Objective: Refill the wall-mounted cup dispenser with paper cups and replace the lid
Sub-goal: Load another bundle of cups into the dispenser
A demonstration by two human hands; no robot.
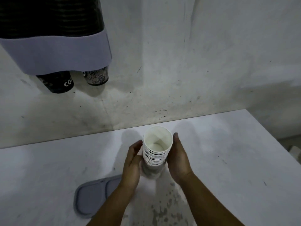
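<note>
We see the stack of paper cups (156, 151) upright on the table (228, 160), the left hand (132, 165) and right hand (178, 160) flat-fingered against its sides. The lid (92, 199) lies near left, the dispenser (57, 53) hangs far left.

Head-worn camera looks down, close over table (228, 152) against wall (195, 62).

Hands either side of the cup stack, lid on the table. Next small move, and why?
Probably close both hands round the stack of paper cups and lift it toward the dispenser. The left hand and right hand flank it with fairly straight fingers, the stack stands upright on the table, and the lid lies off beside it.
</note>
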